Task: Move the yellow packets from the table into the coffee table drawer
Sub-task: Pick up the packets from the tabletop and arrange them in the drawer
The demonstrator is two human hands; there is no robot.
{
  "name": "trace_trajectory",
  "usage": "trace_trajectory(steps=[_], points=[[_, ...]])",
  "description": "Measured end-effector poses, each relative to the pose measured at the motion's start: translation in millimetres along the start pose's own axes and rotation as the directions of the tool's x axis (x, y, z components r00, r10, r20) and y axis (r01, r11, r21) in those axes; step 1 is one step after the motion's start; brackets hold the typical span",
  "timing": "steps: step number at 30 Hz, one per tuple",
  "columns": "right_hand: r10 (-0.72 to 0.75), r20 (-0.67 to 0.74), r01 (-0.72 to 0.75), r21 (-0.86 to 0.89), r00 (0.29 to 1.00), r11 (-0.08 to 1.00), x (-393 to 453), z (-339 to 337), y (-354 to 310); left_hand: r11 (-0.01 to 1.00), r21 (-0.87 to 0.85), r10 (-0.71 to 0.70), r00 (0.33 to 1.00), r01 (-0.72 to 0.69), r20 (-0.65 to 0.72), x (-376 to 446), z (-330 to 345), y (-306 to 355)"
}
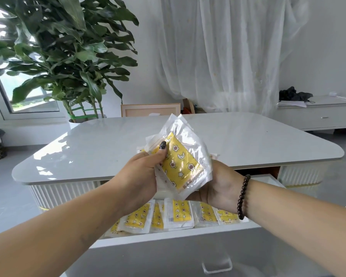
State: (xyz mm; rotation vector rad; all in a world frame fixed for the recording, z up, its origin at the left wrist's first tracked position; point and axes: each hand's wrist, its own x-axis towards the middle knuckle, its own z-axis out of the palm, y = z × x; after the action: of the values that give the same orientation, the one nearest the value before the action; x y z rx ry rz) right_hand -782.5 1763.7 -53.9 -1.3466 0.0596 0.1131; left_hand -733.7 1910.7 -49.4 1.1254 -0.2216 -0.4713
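A bunch of yellow packets (pixel 181 164) in clear plastic wrap, printed with stars and moons, is held over the open drawer. My left hand (pixel 142 176) pinches the bunch from the left, thumb on the front packet. My right hand (pixel 214 188) cups the bunch from underneath and the right, its fingers hidden behind the plastic. Below the hands, the pulled-out white drawer (pixel 168 236) of the coffee table (pixel 88 148) holds several more yellow packets (pixel 178 213) standing in a row.
The drawer front carries a clear handle (pixel 217 265) near the bottom edge. A large potted plant (pixel 64 56) stands beyond the table on the left. A sheer curtain (pixel 228 52) and a low white cabinet (pixel 318 114) are at the back right.
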Motion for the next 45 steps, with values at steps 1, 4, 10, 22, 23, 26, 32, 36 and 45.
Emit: trace_trajectory(steps=[1,4,10,22,23,26,32,36,45], points=[[-0.036,-0.008,0.036,-0.022,0.999,0.999,0.0,-0.6,2.6,1.0,0.014,-0.011,1.0,0.011,0.016,0.2,2.7,-1.7],[-0.117,-0.096,0.103,-0.137,0.988,0.985,5.5,-7.3,5.3,0.994,0.107,0.01,1.0,-0.008,-0.015,5.9,7.3,-5.3],[-0.207,-0.372,0.058,-0.373,0.905,0.926,34.7,-62.7,3.3,0.932,0.362,0.079,0.988,-0.025,-0.134,26.2,-12.4,-0.8],[0.014,-0.397,-0.373,-0.851,0.918,0.37,33.6,-172.0,46.6,0.361,0.921,-0.219,0.973,0.15,-0.073,121.5,-22.1,-110.8],[-0.005,-0.431,-0.402,-0.846,0.902,0.349,35.4,-179.4,52.2,0.39,0.904,-0.24,0.967,0.175,-0.084,131.6,-18.9,-121.9],[0.038,-0.535,-0.503,-0.766,0.844,0.401,38.9,-203.9,65.4,0.554,0.78,-0.273,0.948,0.292,-0.16,158.0,-6.7,-155.5],[0.111,-0.563,-0.496,-0.598,0.819,0.63,30.6,-232.0,58.9,0.329,0.925,-0.182,0.974,0.189,-0.134,189.1,0.0,-185.7],[0.107,-0.531,-0.443,-0.561,0.841,0.699,23.4,-231.4,58.5,0.399,0.887,-0.173,0.969,0.234,-0.177,198.5,0.7,-186.9],[0.095,-0.508,-0.412,-0.559,0.856,0.719,21.2,-235.9,64.3,-0.289,0.957,-0.019,0.999,0.032,-0.039,190.9,19.9,-182.7]])
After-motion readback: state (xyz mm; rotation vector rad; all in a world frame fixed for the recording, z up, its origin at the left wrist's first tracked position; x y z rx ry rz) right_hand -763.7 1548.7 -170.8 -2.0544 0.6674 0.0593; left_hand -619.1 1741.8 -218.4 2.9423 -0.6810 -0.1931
